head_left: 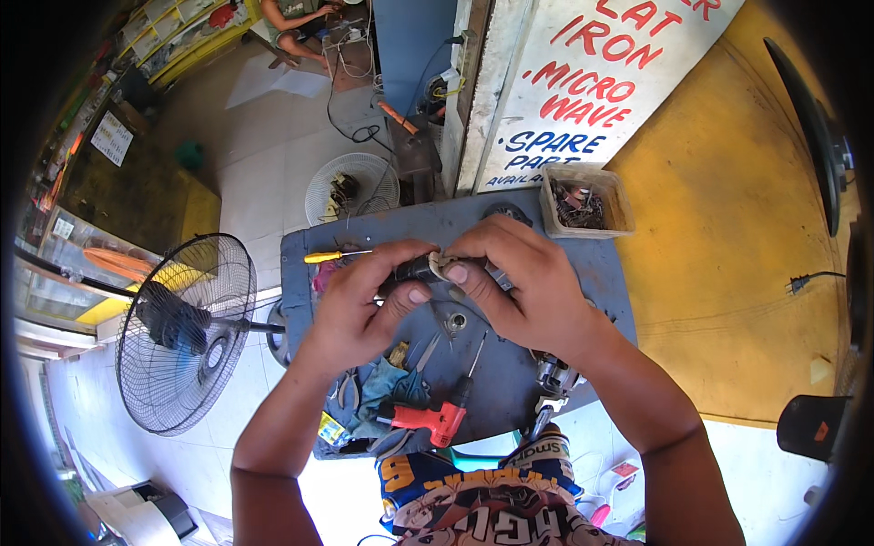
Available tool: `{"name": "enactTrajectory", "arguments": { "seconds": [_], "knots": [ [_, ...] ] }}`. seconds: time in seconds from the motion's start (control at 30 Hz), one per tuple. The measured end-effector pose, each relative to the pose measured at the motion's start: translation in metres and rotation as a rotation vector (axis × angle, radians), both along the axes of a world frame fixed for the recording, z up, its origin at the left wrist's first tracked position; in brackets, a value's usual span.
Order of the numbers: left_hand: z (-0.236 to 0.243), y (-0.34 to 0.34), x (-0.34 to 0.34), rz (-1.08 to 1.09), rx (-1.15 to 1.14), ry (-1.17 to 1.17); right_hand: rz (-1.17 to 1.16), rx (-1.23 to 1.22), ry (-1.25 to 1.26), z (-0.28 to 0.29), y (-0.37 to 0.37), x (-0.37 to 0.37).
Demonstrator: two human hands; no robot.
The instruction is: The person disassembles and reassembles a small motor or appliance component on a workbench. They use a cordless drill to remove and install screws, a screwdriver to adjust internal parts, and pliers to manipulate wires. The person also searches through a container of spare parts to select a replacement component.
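Above the table, both hands are closed on one small black cylindrical part with a pale end; its exact kind I cannot make out. My left hand grips the black side. At the pale end, the thumb and fingers of my right hand pinch, partly hiding it. Below them a small metal ring-shaped piece lies on the dark table. Nearer to me rests a red pistol-shaped power tool with a long thin bit. A yellow-handled screwdriver lies beyond my left hand.
A plastic tub of small metal parts stands at the table's far right corner. Pliers and a bluish cloth lie near left; a metal tool body lies near right. A standing fan is left. Another person sits far off.
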State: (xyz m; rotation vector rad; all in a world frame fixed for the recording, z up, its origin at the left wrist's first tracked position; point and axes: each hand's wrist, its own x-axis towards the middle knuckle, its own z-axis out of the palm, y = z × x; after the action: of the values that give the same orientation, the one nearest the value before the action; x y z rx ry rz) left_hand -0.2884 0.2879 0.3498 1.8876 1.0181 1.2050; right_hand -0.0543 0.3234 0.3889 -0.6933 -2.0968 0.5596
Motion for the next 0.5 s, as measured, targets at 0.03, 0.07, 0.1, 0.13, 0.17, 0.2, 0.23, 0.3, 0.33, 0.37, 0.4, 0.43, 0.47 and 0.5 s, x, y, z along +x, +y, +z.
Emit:
{"name": "enactTrajectory", "arguments": {
  "seconds": [0.03,0.07,0.1,0.13,0.17,0.2,0.23,0.3,0.33,0.37,0.4,0.43,0.47,0.5],
  "knots": [
    [0.000,-0.001,0.000,-0.018,-0.039,-0.058,0.014,-0.076,-0.001,0.005,-0.002,-0.001],
    [0.001,-0.002,0.001,-0.024,-0.087,-0.113,-0.012,-0.103,-0.004,0.009,-0.005,-0.003],
    [0.002,-0.003,0.000,-0.027,-0.132,-0.169,-0.028,-0.131,-0.012,0.014,-0.008,-0.004],
    [0.003,-0.005,-0.001,-0.034,-0.181,-0.210,-0.038,-0.159,-0.027,0.019,-0.010,-0.005],
    [0.006,-0.006,-0.002,-0.038,-0.223,-0.250,-0.106,-0.154,0.000,0.023,-0.010,-0.006],
    [0.008,-0.007,-0.005,-0.037,-0.259,-0.288,-0.165,-0.147,0.025,0.029,-0.009,-0.006],
    [0.011,-0.007,-0.010,-0.022,-0.300,-0.312,-0.221,-0.141,0.052,0.035,-0.006,-0.007],
    [0.014,-0.001,-0.019,-0.004,-0.368,-0.381,-0.309,-0.083,0.158,0.052,0.009,-0.002],
    [0.014,0.005,-0.023,-0.002,-0.384,-0.417,-0.367,-0.005,0.219,0.064,0.024,0.003],
    [0.013,0.013,-0.029,0.065,-0.393,-0.311,-0.427,0.071,0.279,0.077,0.045,0.009],
    [0.011,0.022,-0.035,0.116,-0.396,-0.229,-0.430,0.167,0.346,0.094,0.071,0.016],
    [0.008,0.034,-0.042,0.166,-0.399,-0.148,-0.425,0.278,0.396,0.112,0.100,0.022],
    [0.005,0.053,-0.047,0.200,-0.364,-0.129,-0.471,0.287,0.404,0.126,0.128,0.025],
    [0.002,0.076,-0.053,0.233,-0.291,-0.109,-0.512,0.310,0.397,0.140,0.159,0.028]
  ]
}}
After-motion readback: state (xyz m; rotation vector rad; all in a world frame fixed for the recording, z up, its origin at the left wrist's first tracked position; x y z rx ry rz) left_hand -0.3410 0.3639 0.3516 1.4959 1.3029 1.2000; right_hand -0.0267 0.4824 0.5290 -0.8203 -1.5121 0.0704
